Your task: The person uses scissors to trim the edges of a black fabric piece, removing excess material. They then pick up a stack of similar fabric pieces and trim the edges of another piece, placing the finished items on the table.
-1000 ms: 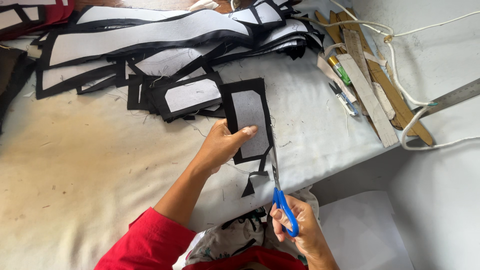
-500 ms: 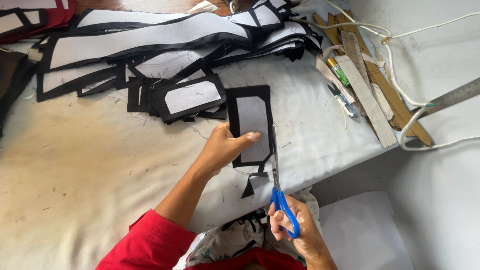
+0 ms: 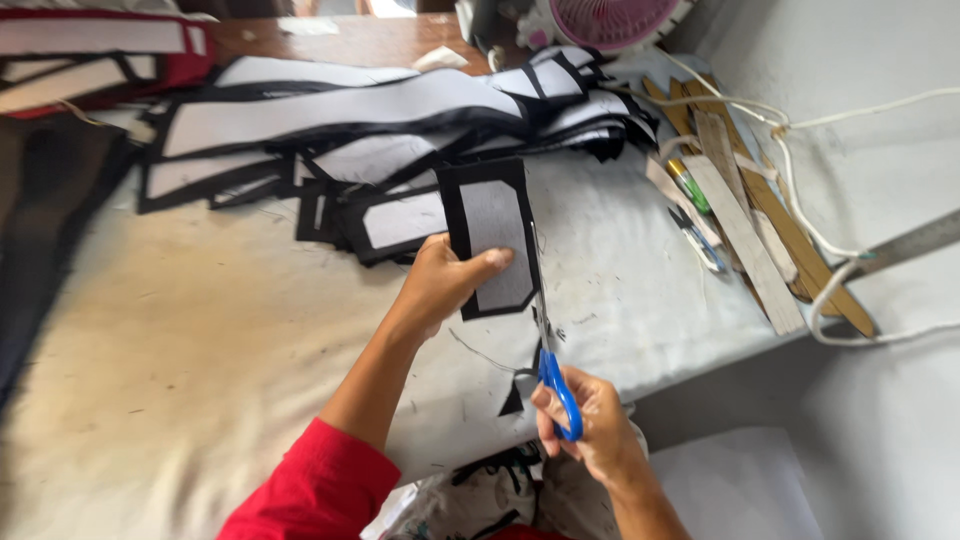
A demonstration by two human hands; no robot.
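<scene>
Over the pale table, left hand grips black-edged panel, right hand clasps scissors.

A stained white tabletop — black-edged grey panels heaped far, wooden slats and pens right.

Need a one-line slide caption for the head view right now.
Left hand holds a black-edged grey fabric piece while right hand works blue-handled scissors along its right edge.

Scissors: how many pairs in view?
1. The blue-handled scissors are in the right hand, blades at the right edge of the black-bordered grey piece held by the left hand. Others may be hidden under the piles.
</scene>
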